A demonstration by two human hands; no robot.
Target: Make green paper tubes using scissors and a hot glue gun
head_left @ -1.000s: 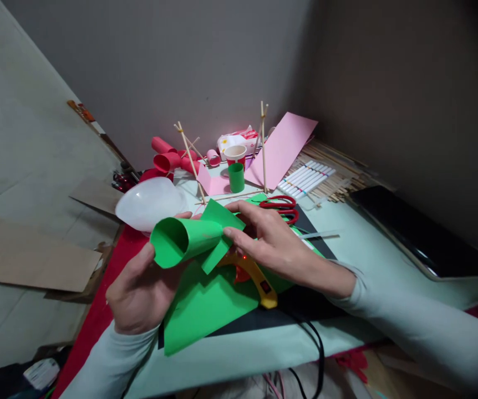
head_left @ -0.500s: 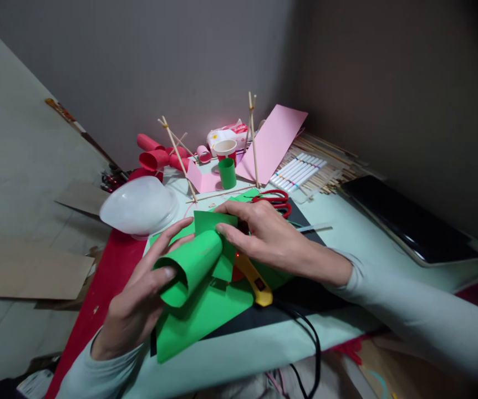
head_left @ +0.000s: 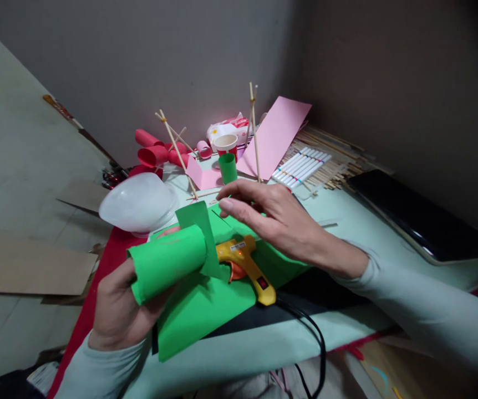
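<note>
My left hand [head_left: 118, 305] is wrapped around a green paper tube [head_left: 170, 257], thumb inside or behind its near rim. A flat piece of green paper [head_left: 201, 235] stands against the tube's right end. My right hand [head_left: 270, 219] hovers up and to the right of it, holding nothing, thumb and fingers slightly apart. Below that hand a yellow glue gun [head_left: 249, 266] with an orange trigger and a small red light lies on green paper sheets [head_left: 206, 327]. Its nozzle is hidden behind the upright green piece.
Behind stand stick frames [head_left: 253, 127], a small green cylinder [head_left: 228, 168], a paper cup [head_left: 225, 144] and pink card [head_left: 280, 136]. Red paper rolls [head_left: 153, 155] and a white translucent bowl-like object [head_left: 137, 202] are left. White markers [head_left: 301, 166] and a black tablet-like device [head_left: 417, 216] lie right.
My right hand has let go of the green paper and moved up and right. The left hand has turned the tube more level, bringing the glue gun into fuller view.
</note>
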